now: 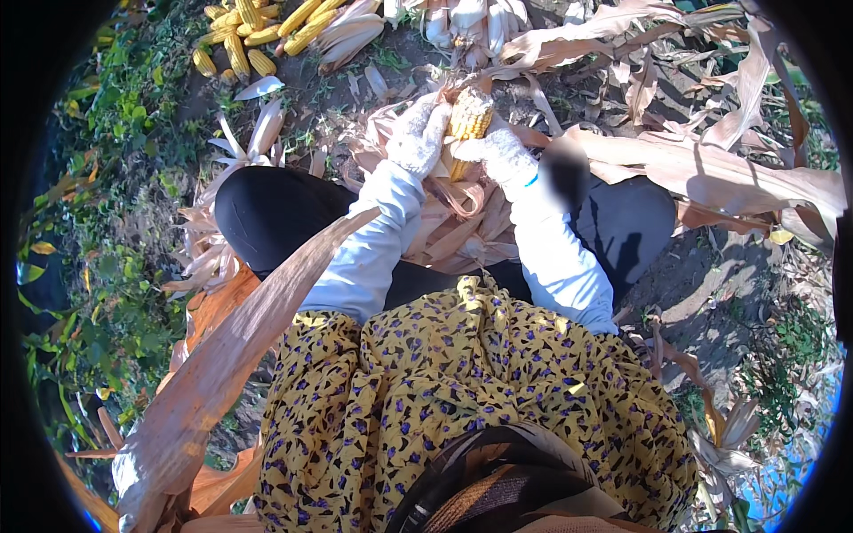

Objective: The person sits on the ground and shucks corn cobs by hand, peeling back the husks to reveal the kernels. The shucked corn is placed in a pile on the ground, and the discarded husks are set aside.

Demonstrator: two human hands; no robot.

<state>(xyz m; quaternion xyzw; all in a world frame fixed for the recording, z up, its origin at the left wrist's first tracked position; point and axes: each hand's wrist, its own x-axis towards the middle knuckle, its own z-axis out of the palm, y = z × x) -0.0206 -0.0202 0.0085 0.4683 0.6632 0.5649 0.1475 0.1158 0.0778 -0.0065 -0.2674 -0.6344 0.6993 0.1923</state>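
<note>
Both hands wear fuzzy white gloves and meet over my lap, at the upper middle of the view. A yellow ear of corn, its kernels bare and its upper end whitish, stands between them. My left hand lies along its left side, fingers pointing up. My right hand grips it from the right, with the thumb across its lower part. Whether the left fingers press on the ear or on husk beside it is hard to tell. Dry corn husks lie beneath the hands, between my bent knees.
Husked yellow corn ears are piled at the upper left, beside ears still in pale husk. Dry corn leaves spread at the right. One long dry leaf crosses close in front of my left arm. Green plants grow at the left.
</note>
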